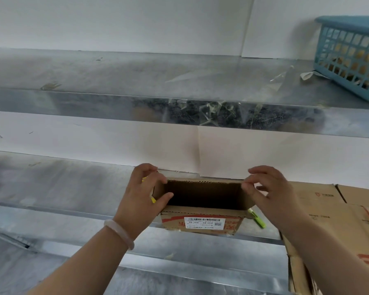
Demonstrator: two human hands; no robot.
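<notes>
Shelf [62, 184]: carton [202, 223], left hand [143, 194], right hand [271, 188]

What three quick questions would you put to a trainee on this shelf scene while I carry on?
1. True or false: the small cardboard box between the hands is open at the top.
2. Where does the blue basket stand? A) on the upper shelf, far right; B) inside the box; C) on the flattened cartons.
3. Which wrist wears the pale bracelet?

Key: 1 true. 2 A. 3 The left one; the left hand has its grip on the box's left end.
</notes>
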